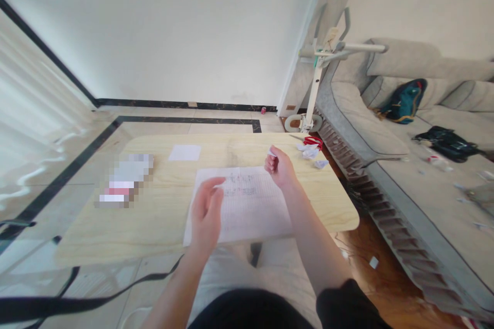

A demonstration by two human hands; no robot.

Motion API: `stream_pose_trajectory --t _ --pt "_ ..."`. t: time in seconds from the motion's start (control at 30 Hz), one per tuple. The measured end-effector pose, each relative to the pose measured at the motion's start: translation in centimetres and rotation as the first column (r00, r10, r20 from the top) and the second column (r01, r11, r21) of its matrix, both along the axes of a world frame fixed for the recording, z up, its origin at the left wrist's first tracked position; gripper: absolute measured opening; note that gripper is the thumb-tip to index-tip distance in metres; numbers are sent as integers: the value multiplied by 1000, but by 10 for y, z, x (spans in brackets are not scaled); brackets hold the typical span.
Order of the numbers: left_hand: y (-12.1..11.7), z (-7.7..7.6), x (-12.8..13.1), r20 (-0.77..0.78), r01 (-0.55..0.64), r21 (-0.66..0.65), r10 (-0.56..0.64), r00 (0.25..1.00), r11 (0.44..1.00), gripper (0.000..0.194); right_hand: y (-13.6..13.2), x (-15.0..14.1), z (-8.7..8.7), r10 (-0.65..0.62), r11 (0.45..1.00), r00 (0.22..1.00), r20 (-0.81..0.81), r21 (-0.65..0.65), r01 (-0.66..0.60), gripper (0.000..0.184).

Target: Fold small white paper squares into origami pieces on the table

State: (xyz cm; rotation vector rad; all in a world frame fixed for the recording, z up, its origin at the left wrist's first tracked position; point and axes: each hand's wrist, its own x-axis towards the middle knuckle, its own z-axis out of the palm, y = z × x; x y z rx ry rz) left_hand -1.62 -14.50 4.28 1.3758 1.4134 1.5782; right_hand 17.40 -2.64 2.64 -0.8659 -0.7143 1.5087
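Observation:
A large sheet of lined paper (pixel 254 216) with handwriting near its top lies in front of me on the light wooden table (pixel 154 231). Over the sheet's left side is my left hand (pixel 207 211), fingers curved and thumb apart, with nothing in it. My right hand (pixel 281 168) is closed in a fist above the sheet's upper right corner. A small white scrap of paper (pixel 272 151) shows at the top of that fist; the rest of it is hidden by the fingers.
Red-handled scissors (pixel 313 141) and crumpled paper pieces (pixel 309 151) lie at the table's far right. A white paper rectangle (pixel 185 152) is at the back, with a blurred-out object (pixel 125 180) on the left. A grey sofa (pixel 386 164) stands to the right.

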Motion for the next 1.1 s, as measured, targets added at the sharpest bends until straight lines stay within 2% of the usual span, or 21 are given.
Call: stream_pose_trajectory --t 0.03,0.1,0.17,0.23,0.3,0.43,0.5,0.57,0.67,0.83,0.9,0.97,1.03,1.1 --pt "13 5 8 144 -11 -9 12 990 1000 17 3 -3 3 -15 1000 1000 -2 1 15 37" --pt "41 14 22 405 27 -15 -18 914 1000 14 10 -12 8 -51 999 998 -20 -2 51 38" --pt "72 19 30 554 57 -29 -31 832 998 13 19 -24 12 -45 999 998 -38 -4 45 38" --pt "100 18 32 606 91 -57 -38 794 994 14 27 -37 13 -12 1000 999 -49 3 12 38" --pt "124 14 29 605 168 -86 -83 792 982 22 37 -48 11 57 998 997 -55 11 -56 37" --pt "154 -2 19 571 323 -149 -186 800 934 29 54 -61 3 177 984 983 -44 6 -177 39" --pt "162 -10 16 647 419 -171 -219 730 892 32 59 -64 -4 205 979 979 -25 0 -205 39" --pt "167 -19 14 743 507 -161 -233 627 847 35 60 -64 -12 239 971 971 -23 -8 -239 39" --pt "168 -31 10 836 595 -132 -234 497 792 38 56 -60 -24 331 942 941 -70 -26 -334 42" --pt "165 -46 3 898 689 -69 -257 358 721 37 49 -51 -36 427 903 889 -163 26 -429 41" --pt "165 -49 2 904 707 -37 -278 325 706 36 48 -49 -36 445 895 878 -179 42 -445 42" --pt "165 -51 4 898 758 -37 -311 312 651 35 48 -49 -37 415 909 890 -188 45 -414 40" --pt "164 -52 8 877 787 -67 -339 339 614 33 48 -49 -38 379 925 910 -166 33 -380 38" --pt "163 -53 11 849 787 -120 -349 398 605 31 49 -48 -40 344 939 930 -130 38 -342 36"
